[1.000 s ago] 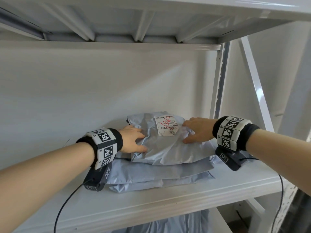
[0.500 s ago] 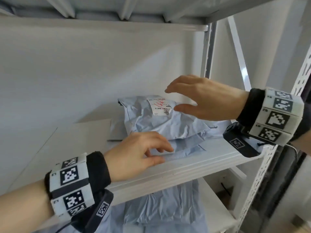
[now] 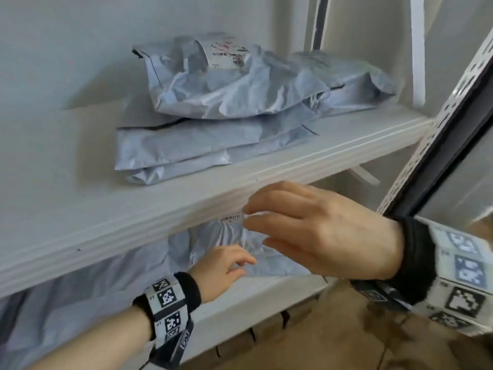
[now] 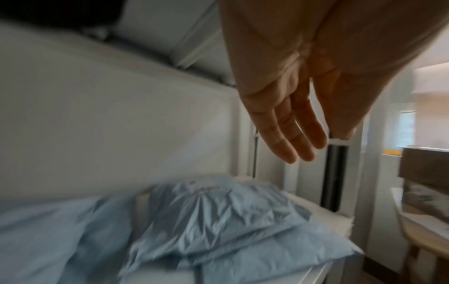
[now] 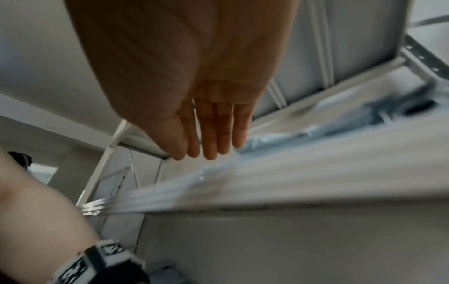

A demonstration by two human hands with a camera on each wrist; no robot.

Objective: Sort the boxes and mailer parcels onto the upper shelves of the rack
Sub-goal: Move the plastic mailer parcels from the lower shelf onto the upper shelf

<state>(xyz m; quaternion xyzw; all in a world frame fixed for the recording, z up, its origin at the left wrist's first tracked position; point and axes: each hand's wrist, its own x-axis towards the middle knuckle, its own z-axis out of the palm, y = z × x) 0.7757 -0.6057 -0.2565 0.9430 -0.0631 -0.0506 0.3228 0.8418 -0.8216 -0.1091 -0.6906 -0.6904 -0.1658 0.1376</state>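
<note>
A stack of grey-blue mailer parcels (image 3: 213, 124) lies on the upper white shelf (image 3: 149, 209), the top one with a white label. More mailers (image 3: 232, 247) lie on the lower shelf (image 3: 256, 297), one with a barcode label; the left wrist view shows them (image 4: 213, 217) crumpled. My left hand (image 3: 226, 265) reaches in over the lower shelf, fingers loosely extended, holding nothing (image 4: 296, 134). My right hand (image 3: 301, 231) hovers in front of the upper shelf's edge with straight fingers, empty (image 5: 209, 132).
A perforated white rack upright (image 3: 437, 124) with a dark post runs down the right side. A white wall closes the back of the rack. A brown floor (image 3: 320, 337) shows below. A wooden piece of furniture (image 4: 425, 192) stands right of the rack.
Both hands left the top mailer on the upper shelf and dropped down; the left now reaches into the lower shelf, the right is at the shelf edge. The view tilted down.
</note>
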